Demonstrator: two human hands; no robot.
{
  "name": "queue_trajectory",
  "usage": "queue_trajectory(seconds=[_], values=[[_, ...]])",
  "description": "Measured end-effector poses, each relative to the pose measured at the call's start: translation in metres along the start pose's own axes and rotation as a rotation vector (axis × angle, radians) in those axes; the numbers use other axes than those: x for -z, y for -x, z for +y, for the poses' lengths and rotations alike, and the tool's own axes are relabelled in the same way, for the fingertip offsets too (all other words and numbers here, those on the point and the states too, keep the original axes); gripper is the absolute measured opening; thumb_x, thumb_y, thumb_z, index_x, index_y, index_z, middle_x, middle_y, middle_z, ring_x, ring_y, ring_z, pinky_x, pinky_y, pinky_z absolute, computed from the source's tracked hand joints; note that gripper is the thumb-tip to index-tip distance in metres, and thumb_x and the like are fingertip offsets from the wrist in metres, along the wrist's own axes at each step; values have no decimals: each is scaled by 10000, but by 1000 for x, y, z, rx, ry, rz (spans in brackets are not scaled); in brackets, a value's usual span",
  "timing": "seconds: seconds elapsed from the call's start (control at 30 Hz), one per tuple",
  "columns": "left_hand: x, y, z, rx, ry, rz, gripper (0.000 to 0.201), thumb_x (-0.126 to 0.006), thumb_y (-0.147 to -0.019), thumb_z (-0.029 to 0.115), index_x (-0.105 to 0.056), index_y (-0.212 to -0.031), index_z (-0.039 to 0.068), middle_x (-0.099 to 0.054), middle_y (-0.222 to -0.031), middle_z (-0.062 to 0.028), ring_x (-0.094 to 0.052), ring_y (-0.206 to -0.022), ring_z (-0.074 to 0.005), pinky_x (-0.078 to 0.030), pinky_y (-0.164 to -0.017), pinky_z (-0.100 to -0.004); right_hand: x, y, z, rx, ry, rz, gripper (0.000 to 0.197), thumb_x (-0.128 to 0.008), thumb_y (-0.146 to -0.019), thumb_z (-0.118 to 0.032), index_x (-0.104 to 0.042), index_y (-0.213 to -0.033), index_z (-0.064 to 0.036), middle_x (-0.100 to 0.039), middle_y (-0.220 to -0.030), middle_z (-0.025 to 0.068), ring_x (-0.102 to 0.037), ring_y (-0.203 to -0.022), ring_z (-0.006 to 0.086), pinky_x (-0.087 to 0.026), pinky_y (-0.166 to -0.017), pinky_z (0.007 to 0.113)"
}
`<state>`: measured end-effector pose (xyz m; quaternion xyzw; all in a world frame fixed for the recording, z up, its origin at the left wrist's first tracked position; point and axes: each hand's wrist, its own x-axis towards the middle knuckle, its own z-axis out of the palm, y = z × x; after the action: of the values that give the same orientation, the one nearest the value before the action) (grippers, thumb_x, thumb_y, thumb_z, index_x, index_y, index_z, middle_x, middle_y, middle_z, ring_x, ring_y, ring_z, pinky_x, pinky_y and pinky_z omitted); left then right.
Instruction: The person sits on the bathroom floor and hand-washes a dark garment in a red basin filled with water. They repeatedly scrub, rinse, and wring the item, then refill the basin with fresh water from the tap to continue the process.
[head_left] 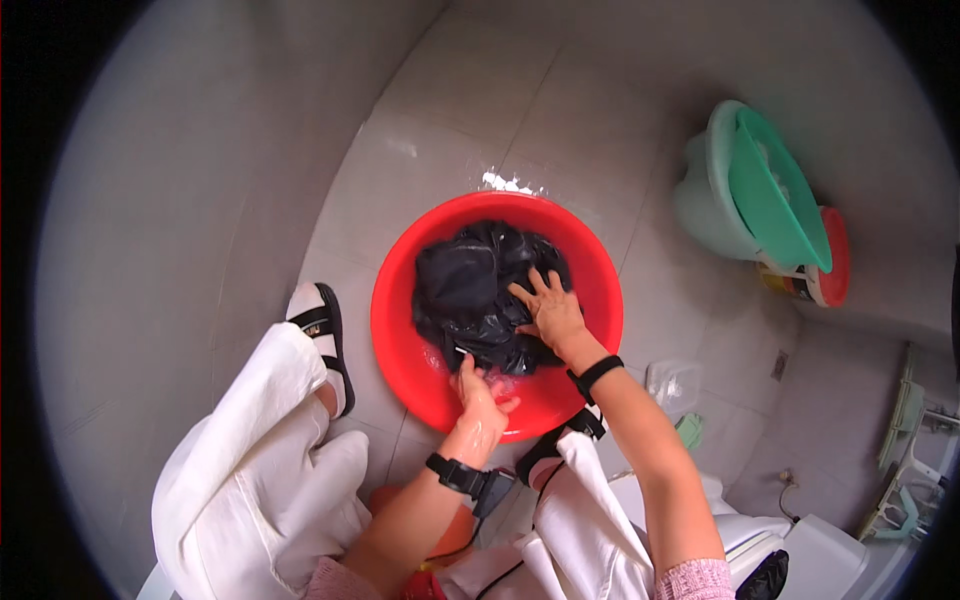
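A dark, wet garment (462, 280) lies bunched in a round red basin (398, 330) on the floor, with some water showing beside it. My right hand (552, 315) rests on the garment's right side, its fingers spread over the shiny wet cloth. At the near edge of the cloth, low inside the basin, is my left hand (482, 396). It is wet and turned partly palm up, with its fingers apart and their tips against the garment. A small pale strip shows on the cloth just above those fingertips. Both wrists wear black bands.
Against the right wall stand stacked pale and green basins (780, 190) beside a red-rimmed bucket (832, 258). A clear plastic container (673, 385) sits on the tiles right of the basin. My sandalled feet flank it. A white toilet (825, 560) is at lower right.
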<state>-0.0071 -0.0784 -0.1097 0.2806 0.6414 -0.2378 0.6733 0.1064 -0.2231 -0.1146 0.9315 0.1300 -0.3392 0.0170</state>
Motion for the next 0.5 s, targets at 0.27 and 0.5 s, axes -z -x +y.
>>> queue_trajectory(seconds=[0.27,0.5], values=[[-1,12,28,118,63,-337,1204,-561,-716,902,-136,-1630,243,-47,-1697,-74,-11,-1533,-427,-65,-1061,-828,-14,63,0,40,-333,-4,1035,-811,-655,-58,-368,-1540,-361,-295,-1607,208,-522,-1255,518,-538,-1002,476],[10,-2,51,-138,-29,-747,465,-496,-1019,490,-648,-1216,97,-693,-1112,-57,-658,-1054,-228,-513,-1001,-378,68,105,-77,200,-842,227,348,-714,-687,-212,-698,-971,-10,-673,-988,198,-659,-943,425,-539,-837,457]])
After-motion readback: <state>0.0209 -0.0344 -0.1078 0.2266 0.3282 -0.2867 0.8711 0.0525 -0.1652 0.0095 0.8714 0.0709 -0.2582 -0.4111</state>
